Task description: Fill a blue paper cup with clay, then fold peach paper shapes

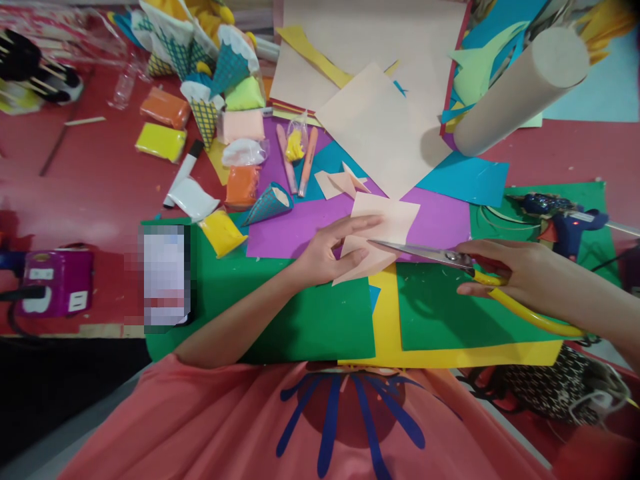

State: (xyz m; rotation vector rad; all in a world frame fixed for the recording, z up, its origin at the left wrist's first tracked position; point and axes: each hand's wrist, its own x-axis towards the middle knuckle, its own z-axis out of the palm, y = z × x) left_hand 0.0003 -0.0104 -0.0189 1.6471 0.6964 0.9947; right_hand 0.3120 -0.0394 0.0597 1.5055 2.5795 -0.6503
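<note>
My left hand (pixel 336 248) pinches a piece of pale peach paper (pixel 393 217) between thumb and fingers, above the purple and green sheets. A slit runs into the paper from its right side. In my right hand (pixel 510 267) are scissors with yellow handles (pixel 530 320), my fingers through the loops. Their metal blades (pixel 415 251) point left and lie in the slit, the tip close to my left thumb. Folded peach scraps (pixel 340 181) lie just beyond the paper.
A large peach sheet (pixel 383 133) and a paper roll (pixel 520 93) lie at the back. Clay packs (pixel 242 187) and paper cones (pixel 233 60) stand back left. At left is a phone (pixel 167 277); at right, a blue glue gun (pixel 570 223) with a lit light.
</note>
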